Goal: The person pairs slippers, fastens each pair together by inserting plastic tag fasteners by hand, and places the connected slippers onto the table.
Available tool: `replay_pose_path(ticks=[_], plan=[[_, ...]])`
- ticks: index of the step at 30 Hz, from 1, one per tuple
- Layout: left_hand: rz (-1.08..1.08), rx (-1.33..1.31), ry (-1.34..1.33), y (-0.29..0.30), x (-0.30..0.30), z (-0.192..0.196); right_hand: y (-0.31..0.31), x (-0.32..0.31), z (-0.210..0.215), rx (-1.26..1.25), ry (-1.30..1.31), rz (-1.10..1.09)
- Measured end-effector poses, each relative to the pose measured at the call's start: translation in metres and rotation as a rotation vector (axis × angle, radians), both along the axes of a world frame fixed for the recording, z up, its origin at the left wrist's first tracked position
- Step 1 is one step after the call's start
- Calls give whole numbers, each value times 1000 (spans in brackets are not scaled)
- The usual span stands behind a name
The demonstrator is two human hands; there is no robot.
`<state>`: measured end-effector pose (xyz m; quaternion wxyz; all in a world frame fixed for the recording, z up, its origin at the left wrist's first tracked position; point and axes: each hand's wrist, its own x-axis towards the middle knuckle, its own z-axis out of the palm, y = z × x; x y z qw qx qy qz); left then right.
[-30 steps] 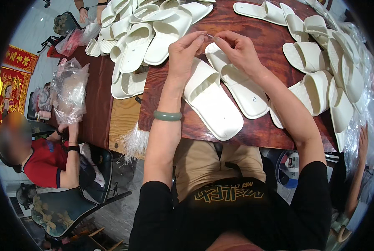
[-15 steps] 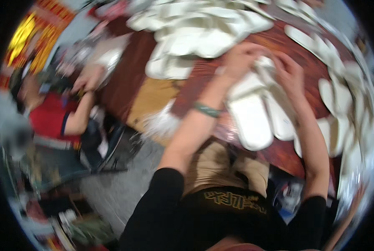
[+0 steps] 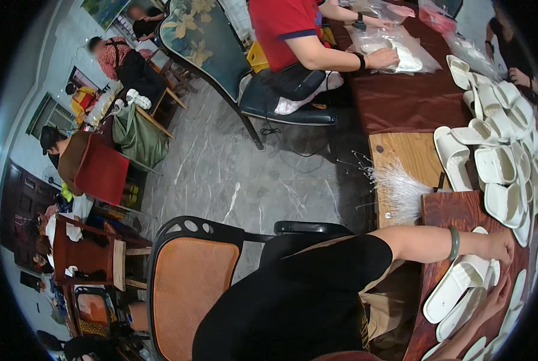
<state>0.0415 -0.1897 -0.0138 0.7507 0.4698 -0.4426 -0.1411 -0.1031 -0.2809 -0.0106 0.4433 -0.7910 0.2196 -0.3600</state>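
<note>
A pair of white slippers (image 3: 458, 280) lies at the right on the red-brown wooden table, one partly over the other. My left hand (image 3: 500, 245), with a green bangle on its wrist, is by the far end of the pair, its fingers curled in. What those fingers may hold is hidden. Along the near side of the pair, my right hand (image 3: 491, 299) stretches its fingers out beside the slippers. Beyond my left arm is a heap of white slippers (image 3: 500, 156). A bundle of thin whitish strands (image 3: 401, 189) hangs over a bare wooden board (image 3: 410, 150).
Past the board, a person in a red shirt (image 3: 287, 36) handles a white slipper on clear plastic bags (image 3: 395, 51). An orange-backed chair (image 3: 197, 289) stands behind me, a dark green chair (image 3: 206, 42) farther off. Several people sit along the left side.
The view has swung far to the left, so the table and my hands now appear at the right edge. My left hand has shifted along the pair, and my right fingers look straighter.
</note>
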Motion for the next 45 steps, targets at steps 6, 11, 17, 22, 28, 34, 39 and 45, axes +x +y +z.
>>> replay_pose_path(ticks=[6, 11, 17, 22, 28, 34, 39, 45], plan=[[-103, 46, 9, -7, -1, 2, 7, 0, 11, 20, 62, -27], [-118, 60, 62, -7, -6, 6, -28, 0, -14, 23, -5, -43], [-60, 71, 67, 4, -4, 10, -26, 6, -15, -23, 19, 19], [-100, 28, 91, 8, -9, 14, -27, 3, -20, -17, -30, 36], [-170, 34, 163, 14, -13, 18, -36, -1, -24, 16, -1, 81], [-252, 18, 245, 19, -13, 23, -24, 2, -16, -64, -70, 47], [-227, 46, 186, 19, -12, 22, -17, 7, -14, -60, -138, 114], [-239, 85, 178, 20, -11, 21, -10, -1, 2, 66, 48, 132]])
